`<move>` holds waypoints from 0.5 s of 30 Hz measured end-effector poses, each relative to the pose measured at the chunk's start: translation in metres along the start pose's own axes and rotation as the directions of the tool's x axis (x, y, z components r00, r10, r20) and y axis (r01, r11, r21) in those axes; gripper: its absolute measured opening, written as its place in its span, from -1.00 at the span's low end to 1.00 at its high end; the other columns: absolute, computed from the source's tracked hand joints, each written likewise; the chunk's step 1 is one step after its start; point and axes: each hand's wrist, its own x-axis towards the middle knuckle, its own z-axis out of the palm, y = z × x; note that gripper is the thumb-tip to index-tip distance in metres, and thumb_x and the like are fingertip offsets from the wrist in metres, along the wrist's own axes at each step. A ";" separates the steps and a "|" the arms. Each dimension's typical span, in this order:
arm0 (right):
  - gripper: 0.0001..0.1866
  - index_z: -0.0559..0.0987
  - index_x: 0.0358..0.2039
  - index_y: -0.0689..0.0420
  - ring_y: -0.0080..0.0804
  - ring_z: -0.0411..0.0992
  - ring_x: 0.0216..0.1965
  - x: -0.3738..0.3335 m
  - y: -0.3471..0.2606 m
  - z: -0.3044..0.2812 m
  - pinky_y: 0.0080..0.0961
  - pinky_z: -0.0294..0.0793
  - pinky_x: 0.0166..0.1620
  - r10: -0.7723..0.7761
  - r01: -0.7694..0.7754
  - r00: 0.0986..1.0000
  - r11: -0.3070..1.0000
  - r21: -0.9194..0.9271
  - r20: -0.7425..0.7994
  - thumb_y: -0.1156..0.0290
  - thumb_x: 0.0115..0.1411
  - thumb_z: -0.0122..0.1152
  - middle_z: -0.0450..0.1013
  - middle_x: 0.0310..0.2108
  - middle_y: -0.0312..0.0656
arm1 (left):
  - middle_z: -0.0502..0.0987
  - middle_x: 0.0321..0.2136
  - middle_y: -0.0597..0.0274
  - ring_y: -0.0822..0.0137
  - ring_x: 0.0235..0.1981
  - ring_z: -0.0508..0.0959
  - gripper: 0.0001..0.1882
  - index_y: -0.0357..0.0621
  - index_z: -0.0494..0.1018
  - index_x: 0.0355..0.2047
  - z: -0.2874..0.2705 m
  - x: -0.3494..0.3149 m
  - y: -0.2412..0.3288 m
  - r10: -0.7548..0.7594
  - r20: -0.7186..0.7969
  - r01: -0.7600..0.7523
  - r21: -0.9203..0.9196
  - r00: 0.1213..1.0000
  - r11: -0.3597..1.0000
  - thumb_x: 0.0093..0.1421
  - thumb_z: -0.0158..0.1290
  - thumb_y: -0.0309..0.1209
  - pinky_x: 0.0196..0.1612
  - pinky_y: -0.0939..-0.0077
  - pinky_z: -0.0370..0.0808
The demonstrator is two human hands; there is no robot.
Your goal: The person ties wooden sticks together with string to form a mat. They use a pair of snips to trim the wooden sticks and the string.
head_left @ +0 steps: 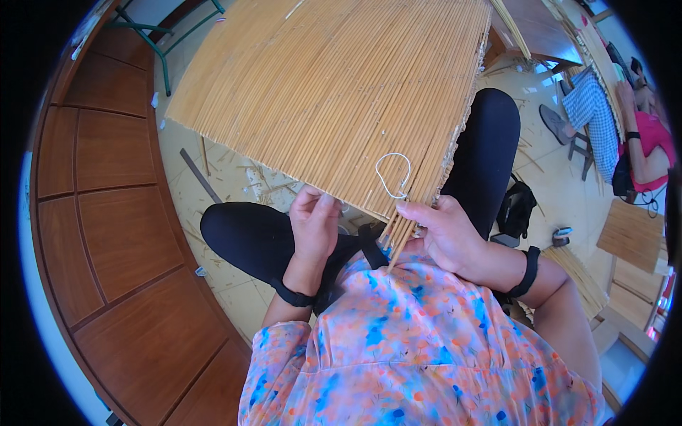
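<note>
A large mat of thin yellow-brown reeds [341,92] stretches from my lap away to the far edge of the view, its reeds tied side by side. My left hand [314,221] is closed in a pinch at the near edge of the mat, left of the middle. Something small and whitish shows by its fingertips, too small to name. My right hand [449,233] is closed around several loose reeds [400,240] at the mat's near right corner, their ends pointing toward my body. A loop of white cord [379,165] lies on the mat just beyond my right thumb.
Brown wooden panels [117,153] run along the left. Reed scraps litter the tiled floor [234,167], where a dark flat strip [200,176] lies. On the right are a black bag [516,208], a reed bundle [579,277] and another person in pink [653,153] beside a mat.
</note>
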 end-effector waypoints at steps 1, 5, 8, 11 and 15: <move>-0.73 0.51 -0.14 0.25 -0.36 0.54 -0.31 0.001 0.000 -0.001 -0.35 0.60 -0.27 0.006 -0.006 1.000 1.000 -0.005 0.005 0.37 0.19 0.18 0.52 -0.29 -0.15 | 0.50 -0.42 0.26 0.47 -0.41 0.47 -0.92 -0.18 0.43 -0.27 0.006 0.001 0.002 -0.080 -0.037 0.074 -0.142 0.996 0.987 0.22 0.01 -0.51 -0.32 0.60 0.40; -0.70 0.50 -0.13 0.24 -0.36 0.54 -0.29 0.006 0.005 -0.008 -0.34 0.59 -0.26 0.015 -0.014 0.999 1.000 -0.020 0.030 0.35 0.18 0.19 0.51 -0.27 -0.15 | 0.47 -0.45 0.31 0.48 -0.48 0.44 -0.77 -0.16 0.37 -0.11 0.014 0.005 -0.002 -0.362 0.008 0.319 -0.489 0.932 0.812 0.29 -0.06 -0.33 -0.43 0.61 0.40; -0.69 0.51 -0.13 0.23 -0.37 0.53 -0.30 0.008 0.007 -0.007 -0.33 0.59 -0.26 0.025 -0.024 0.999 0.998 -0.061 0.023 0.32 0.17 0.21 0.52 -0.27 -0.15 | 0.47 -0.42 0.36 0.50 -0.49 0.43 -0.69 -0.13 0.33 -0.03 0.003 -0.002 -0.018 -0.469 0.162 0.421 -0.741 0.868 0.524 0.30 -0.08 -0.25 -0.45 0.61 0.42; -0.68 0.51 -0.13 0.23 -0.37 0.53 -0.29 0.012 0.010 -0.009 -0.35 0.59 -0.27 0.005 -0.003 1.000 0.999 -0.042 0.030 0.32 0.17 0.22 0.52 -0.26 -0.15 | 0.44 -0.45 0.43 0.54 -0.51 0.41 -0.66 -0.10 0.34 -0.01 0.029 0.001 -0.007 -0.613 -0.016 0.409 -0.731 0.790 0.546 0.29 -0.06 -0.21 -0.45 0.62 0.41; -0.70 0.51 -0.14 0.22 -0.38 0.53 -0.30 0.011 0.012 -0.009 -0.37 0.59 -0.29 -0.018 0.020 0.998 0.999 -0.040 0.052 0.32 0.17 0.21 0.52 -0.27 -0.15 | 0.35 -0.53 0.45 0.59 -0.61 0.35 -0.81 -0.08 0.35 -0.15 -0.001 -0.008 -0.006 -0.528 -0.028 0.438 -0.521 0.849 0.733 0.33 -0.11 -0.29 -0.53 0.68 0.37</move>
